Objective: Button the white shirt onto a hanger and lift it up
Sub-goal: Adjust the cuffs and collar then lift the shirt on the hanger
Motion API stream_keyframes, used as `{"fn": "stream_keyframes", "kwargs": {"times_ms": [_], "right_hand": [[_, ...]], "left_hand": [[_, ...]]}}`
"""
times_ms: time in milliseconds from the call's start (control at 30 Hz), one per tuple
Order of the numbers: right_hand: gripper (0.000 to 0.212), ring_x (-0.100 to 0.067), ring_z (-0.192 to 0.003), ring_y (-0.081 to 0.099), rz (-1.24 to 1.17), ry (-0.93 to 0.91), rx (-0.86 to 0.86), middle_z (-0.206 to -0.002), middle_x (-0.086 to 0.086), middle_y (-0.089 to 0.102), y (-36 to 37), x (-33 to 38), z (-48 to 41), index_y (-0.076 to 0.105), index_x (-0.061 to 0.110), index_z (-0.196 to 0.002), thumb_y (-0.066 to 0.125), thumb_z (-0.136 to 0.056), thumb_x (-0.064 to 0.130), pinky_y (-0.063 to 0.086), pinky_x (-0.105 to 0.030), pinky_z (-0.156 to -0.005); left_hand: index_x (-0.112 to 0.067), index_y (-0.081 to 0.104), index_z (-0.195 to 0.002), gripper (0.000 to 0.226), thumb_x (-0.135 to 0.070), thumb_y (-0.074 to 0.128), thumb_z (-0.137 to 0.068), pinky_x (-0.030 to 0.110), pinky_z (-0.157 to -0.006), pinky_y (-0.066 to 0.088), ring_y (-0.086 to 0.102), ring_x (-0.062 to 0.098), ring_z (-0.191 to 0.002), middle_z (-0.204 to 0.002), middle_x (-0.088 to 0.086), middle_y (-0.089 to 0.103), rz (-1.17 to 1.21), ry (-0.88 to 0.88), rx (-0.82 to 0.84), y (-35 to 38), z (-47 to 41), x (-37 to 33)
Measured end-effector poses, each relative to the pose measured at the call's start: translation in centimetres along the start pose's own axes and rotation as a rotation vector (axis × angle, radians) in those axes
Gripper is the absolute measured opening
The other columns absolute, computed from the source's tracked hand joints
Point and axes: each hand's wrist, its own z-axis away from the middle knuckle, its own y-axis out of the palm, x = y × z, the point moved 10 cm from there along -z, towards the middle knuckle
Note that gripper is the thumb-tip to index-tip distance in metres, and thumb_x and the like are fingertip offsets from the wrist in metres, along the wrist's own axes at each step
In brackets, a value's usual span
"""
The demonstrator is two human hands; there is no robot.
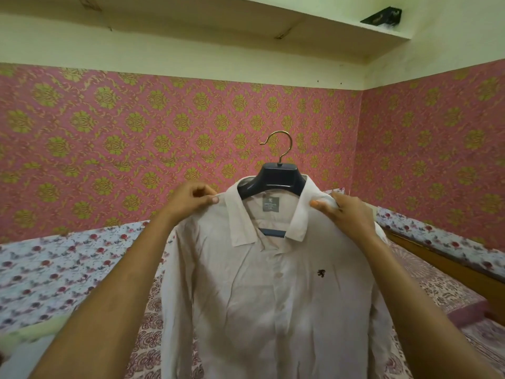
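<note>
White shirt [273, 283] on hanger [270, 177], fingers [211, 199] pinching shoulders

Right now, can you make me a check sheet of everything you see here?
Surface: bed with a flowered sheet, behind the shirt.
Job's things: shirt on hanger, held upright, front closed below the open collar.
Clutter: dark thing on the shelf, too unclear to name.
Grippers: left hand pinches one shoulder of the shirt; right hand pinches the other.
Cables: nothing seen.
Surroundings: pink patterned wall.
</note>
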Motion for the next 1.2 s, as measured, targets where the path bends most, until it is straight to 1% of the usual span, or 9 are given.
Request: {"fn": "stream_keyframes", "kwargs": {"times_ms": [233, 300, 400, 567, 800, 933, 1067, 1133, 1200], "right_hand": [[0.087, -0.027, -0.077, 0.058, 0.060, -0.040, 0.021, -0.086, -0.009, 0.067, -0.5, 0.5, 0.7, 0.061, 0.013, -0.093, 0.019, -0.062, 0.083, 0.040, -0.033, -0.064], [0.084, -0.029, -0.081, 0.060, 0.101, -0.037, 0.021, -0.089, -0.010, 0.067, -0.8, 0.9, 0.7, 0.061, 0.013, -0.097, 0.023, -0.065, 0.080, 0.041, -0.034, -0.066], [0.083, -0.033, -0.090, 0.060, 0.130, -0.015, 0.021, -0.096, -0.012, 0.068, -1.4, 0.3, 0.6, 0.061, 0.014, -0.107, 0.024, -0.067, 0.077, 0.041, -0.036, -0.070], [0.083, -0.034, -0.093, 0.060, 0.151, -0.013, 0.035, -0.100, -0.013, 0.067, -1.5, -0.1, 0.8, 0.059, 0.015, -0.112, 0.024, -0.067, 0.076, 0.040, -0.036, -0.072], [0.082, -0.034, -0.088, 0.060, 0.100, -0.002, 0.019, -0.097, -0.014, 0.068, -1.8, -0.4, 1.1, 0.060, 0.012, -0.109, 0.026, -0.069, 0.074, 0.045, -0.039, -0.073], [0.080, -0.035, -0.084, 0.059, 0.126, -0.003, 0.019, -0.090, -0.015, 0.067, -2.1, -0.3, 1.1, 0.060, 0.009, -0.101, 0.027, -0.068, 0.074, 0.041, -0.036, -0.067], [0.089, -0.034, -0.080, 0.060, 0.103, -0.047, -0.006, -0.085, -0.013, 0.067, -2.8, -0.3, 1.6, 0.061, 0.011, -0.098, 0.021, -0.063, 0.082, 0.042, -0.036, -0.066], [0.076, -0.032, -0.074, 0.059, 0.071, -0.056, -0.011, -0.075, -0.010, 0.063, -3.2, -0.8, 1.8, 0.057, 0.015, -0.082, 0.023, -0.064, 0.081, 0.039, -0.033, -0.061], [0.063, -0.027, -0.064, 0.052, 0.045, -0.054, -0.005, -0.066, -0.003, 0.054, -3.4, -1.2, 1.9, 0.043, 0.023, -0.065, 0.021, -0.061, 0.081, 0.032, -0.031, -0.057]], "left_hand": [[-0.017, 0.067, -0.079, 0.005, -0.020, 0.065, -0.083, 0.040, -0.080, 0.049, 0.062, 0.023, -0.086, -0.080, -0.002, 0.065, -0.290, -0.032, -0.065, -1.7, -0.1, 0.3], [-0.017, 0.065, -0.086, 0.003, -0.015, 0.064, -0.085, 0.037, -0.081, 0.047, 0.060, 0.024, -0.093, -0.088, 0.000, 0.064, -0.285, -0.048, 0.034, -1.1, 0.1, 0.5], [-0.016, 0.056, -0.113, 0.033, -0.009, 0.066, -0.083, 0.034, -0.089, 0.040, 0.050, 0.016, -0.108, -0.111, -0.002, 0.056, -0.245, -0.109, 0.327, 1.3, 1.8, 2.0], [-0.012, 0.068, -0.079, 0.004, -0.009, 0.070, -0.079, 0.039, -0.080, 0.050, 0.061, 0.020, -0.084, -0.080, -0.004, 0.065, -0.311, -0.064, 0.047, -1.0, 2.2, 3.0], [-0.015, 0.055, -0.095, 0.031, -0.016, 0.077, -0.073, 0.037, -0.074, 0.048, 0.054, 0.021, -0.079, -0.090, 0.000, 0.057, -0.371, -0.122, -0.014, -1.0, 2.6, 3.6], [-0.004, 0.062, -0.085, 0.006, -0.007, 0.066, -0.082, 0.037, -0.075, 0.049, 0.059, 0.024, -0.080, -0.086, 0.010, 0.065, -0.343, -0.041, -0.129, -1.4, 2.3, 2.5], [-0.008, 0.061, -0.082, 0.008, -0.013, 0.059, -0.088, 0.028, -0.059, 0.040, 0.054, 0.022, -0.069, -0.080, 0.008, 0.066, -0.542, -0.118, -0.187, -2.4, 1.7, 3.4], [-0.010, 0.061, -0.083, 0.009, -0.016, 0.058, -0.088, 0.028, -0.059, 0.043, 0.055, 0.022, -0.066, -0.080, 0.009, 0.066, -0.562, -0.161, -0.264, -4.6, 1.5, 4.2], [-0.011, 0.062, -0.087, 0.008, -0.019, 0.063, -0.086, 0.032, -0.067, 0.050, 0.059, 0.023, -0.074, -0.086, 0.008, 0.067, -0.504, -0.152, -0.205, -5.0, 1.1, 4.8]]}}
